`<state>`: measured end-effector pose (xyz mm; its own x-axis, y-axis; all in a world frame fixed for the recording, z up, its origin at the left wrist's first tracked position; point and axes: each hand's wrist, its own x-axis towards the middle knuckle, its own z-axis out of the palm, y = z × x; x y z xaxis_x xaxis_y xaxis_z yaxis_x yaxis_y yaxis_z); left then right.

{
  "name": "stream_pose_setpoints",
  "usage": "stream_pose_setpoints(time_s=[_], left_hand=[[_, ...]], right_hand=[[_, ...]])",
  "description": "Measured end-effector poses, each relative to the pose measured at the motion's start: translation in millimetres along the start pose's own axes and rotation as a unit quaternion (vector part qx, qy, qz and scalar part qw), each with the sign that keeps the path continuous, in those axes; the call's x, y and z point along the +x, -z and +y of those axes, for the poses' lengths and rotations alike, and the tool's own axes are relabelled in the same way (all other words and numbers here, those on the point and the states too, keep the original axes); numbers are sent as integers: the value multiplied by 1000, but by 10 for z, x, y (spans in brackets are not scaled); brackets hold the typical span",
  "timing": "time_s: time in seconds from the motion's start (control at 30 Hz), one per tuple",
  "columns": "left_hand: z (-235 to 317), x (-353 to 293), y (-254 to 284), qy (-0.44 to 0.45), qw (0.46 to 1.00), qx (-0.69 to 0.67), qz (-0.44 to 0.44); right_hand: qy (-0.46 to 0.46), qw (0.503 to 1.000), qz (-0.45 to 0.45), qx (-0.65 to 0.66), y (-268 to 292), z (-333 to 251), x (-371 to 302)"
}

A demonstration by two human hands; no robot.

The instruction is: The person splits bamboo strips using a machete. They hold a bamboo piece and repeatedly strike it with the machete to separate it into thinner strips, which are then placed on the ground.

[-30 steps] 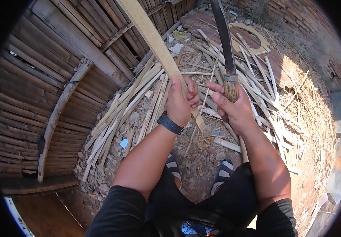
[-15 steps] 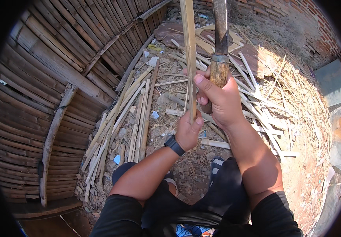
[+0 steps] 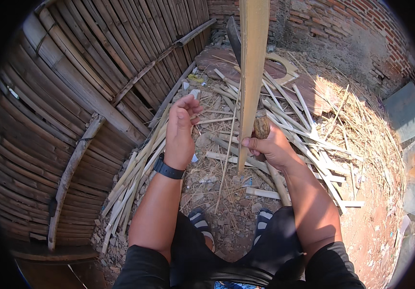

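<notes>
A long, pale bamboo strip (image 3: pixel 252 72) stands nearly upright in front of me, its lower end hanging over the ground. My right hand (image 3: pixel 275 147) is closed round the wooden handle (image 3: pixel 261 127) of a machete, and its thumb presses against the strip. Behind the strip, the dark machete blade (image 3: pixel 234 39) points away and slightly left; part of it is hidden. My left hand (image 3: pixel 181 132), with a dark watch (image 3: pixel 168 168) at the wrist, is raised apart from the strip, fingers stretched out and holding nothing.
Cut bamboo strips (image 3: pixel 142 168) lie heaped at the left beside a bamboo-slat wall (image 3: pixel 39 159). More strips (image 3: pixel 308 139) and dry shavings cover the ground ahead and right. A brick wall (image 3: pixel 332 38) stands at the back; grey sheets (image 3: pixel 406 108) lean at the far right.
My left hand has let go of the strip's lower end and moved left, opening. The strip now crosses in front of the machete, whose blade has tilted left behind it.
</notes>
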<state>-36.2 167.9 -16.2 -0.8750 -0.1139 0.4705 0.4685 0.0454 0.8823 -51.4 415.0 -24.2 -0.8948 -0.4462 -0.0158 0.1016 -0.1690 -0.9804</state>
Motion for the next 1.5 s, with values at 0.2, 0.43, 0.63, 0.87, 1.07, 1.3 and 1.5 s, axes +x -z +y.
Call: stream_pose_setpoints(time_s=[0.2,0.43,0.63,0.87,1.07,1.3,1.5], left_hand=[[1925,730,148,-246,969,-23,22],[2491,811,-168,-249,956,-70,137],[1948,1203,481,-27,962,47,268],[1034,1000,1219,-37,940,102,324],[374,670,1337,254,894,-156,334],[251,750,1735,-15,842,-531,-90],[951,303,1387,-97,879,-465,-46]], right_hand=[[-36,988,-33,-144,226,155,-14],[-80,976,-106,-174,213,268,-9],[-23,938,-151,-310,271,521,99],[-47,930,-138,-336,295,490,106],[-93,949,-150,-260,238,313,34],[-56,922,-194,-330,221,551,76],[-120,915,-178,-343,384,543,178]])
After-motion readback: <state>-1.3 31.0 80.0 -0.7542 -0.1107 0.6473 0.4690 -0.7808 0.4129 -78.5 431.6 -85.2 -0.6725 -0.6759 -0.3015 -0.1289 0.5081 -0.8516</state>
